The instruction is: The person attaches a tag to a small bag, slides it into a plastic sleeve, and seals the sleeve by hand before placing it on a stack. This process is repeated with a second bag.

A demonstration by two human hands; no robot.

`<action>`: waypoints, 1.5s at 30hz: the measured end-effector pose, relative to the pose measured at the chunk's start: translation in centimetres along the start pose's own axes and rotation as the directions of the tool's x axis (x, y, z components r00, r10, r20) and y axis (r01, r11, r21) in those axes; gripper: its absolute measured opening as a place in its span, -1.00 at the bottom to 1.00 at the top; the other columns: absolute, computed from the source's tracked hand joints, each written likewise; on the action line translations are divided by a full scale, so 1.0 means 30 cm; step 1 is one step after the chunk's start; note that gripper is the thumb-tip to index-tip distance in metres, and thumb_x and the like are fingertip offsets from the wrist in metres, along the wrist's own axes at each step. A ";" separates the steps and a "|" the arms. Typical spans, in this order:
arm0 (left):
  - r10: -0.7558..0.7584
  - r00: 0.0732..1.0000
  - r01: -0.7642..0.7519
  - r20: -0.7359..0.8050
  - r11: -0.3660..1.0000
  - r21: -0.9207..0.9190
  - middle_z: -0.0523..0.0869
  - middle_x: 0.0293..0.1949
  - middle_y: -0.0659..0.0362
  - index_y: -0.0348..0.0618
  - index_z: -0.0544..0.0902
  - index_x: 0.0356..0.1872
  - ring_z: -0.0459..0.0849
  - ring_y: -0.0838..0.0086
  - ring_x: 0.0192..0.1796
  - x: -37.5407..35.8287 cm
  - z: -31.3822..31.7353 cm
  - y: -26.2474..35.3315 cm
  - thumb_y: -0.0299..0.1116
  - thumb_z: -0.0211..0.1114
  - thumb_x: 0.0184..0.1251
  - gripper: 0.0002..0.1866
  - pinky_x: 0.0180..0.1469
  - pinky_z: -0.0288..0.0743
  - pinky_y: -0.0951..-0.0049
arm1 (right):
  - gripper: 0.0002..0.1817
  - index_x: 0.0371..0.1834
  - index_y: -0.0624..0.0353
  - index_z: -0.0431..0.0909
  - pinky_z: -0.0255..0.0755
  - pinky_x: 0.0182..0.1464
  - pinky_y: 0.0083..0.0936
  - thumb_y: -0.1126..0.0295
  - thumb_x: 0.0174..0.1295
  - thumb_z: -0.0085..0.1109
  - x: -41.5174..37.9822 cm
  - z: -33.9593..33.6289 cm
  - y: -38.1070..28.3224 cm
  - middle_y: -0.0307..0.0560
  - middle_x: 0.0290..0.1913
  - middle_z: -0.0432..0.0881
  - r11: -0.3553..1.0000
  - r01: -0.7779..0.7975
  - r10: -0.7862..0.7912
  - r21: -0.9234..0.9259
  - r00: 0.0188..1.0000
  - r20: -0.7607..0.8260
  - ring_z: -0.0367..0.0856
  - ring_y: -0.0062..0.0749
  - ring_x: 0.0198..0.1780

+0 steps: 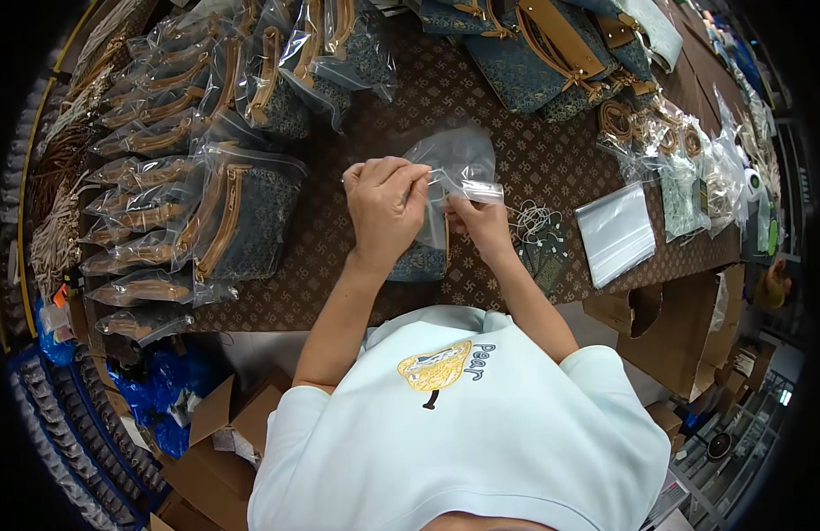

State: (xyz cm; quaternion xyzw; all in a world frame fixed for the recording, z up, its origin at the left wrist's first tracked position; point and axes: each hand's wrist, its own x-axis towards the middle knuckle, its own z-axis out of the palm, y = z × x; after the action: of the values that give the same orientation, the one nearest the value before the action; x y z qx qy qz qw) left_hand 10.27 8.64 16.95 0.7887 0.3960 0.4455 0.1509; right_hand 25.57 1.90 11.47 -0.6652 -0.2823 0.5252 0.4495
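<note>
Both hands are closed on a clear plastic bag above the brown patterned tabletop. My left hand pinches its mouth between thumb and fingers, with the other fingers curled. My right hand grips the bag's opposite side, just beneath a glossy, creased strip. Below the hands, near the table's front edge, lies a blue patterned pouch with tan trim along one side, partly hidden by the left wrist. Right of my right hand sit a tangle of white strings and several dark tags.
Rows of bagged blue pouches with tan trim fill the left side. Unbagged blue bags are piled at the back right. A stack of flat clear bags and coiled tan straps lie right. Cardboard boxes stand below the table.
</note>
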 end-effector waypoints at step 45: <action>-0.335 0.934 0.289 -0.123 0.912 -0.290 0.75 -0.34 0.14 -0.25 0.41 0.28 0.71 0.50 -0.42 0.038 -0.137 -0.274 -0.38 0.02 0.49 -0.60 -0.34 0.54 0.56 | -0.79 -0.16 0.07 0.59 0.46 -0.54 -0.46 0.28 0.40 -0.05 0.171 -0.108 -0.331 -0.15 -0.53 0.64 0.075 0.369 -0.769 -0.926 0.613 0.181 0.66 -0.36 -0.53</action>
State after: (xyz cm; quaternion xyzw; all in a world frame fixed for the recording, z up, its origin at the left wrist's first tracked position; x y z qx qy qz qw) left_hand 3.19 14.30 15.07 0.6466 0.4646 0.5304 0.2910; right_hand 31.11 9.61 18.21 -0.7020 -0.6736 -0.0833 0.2155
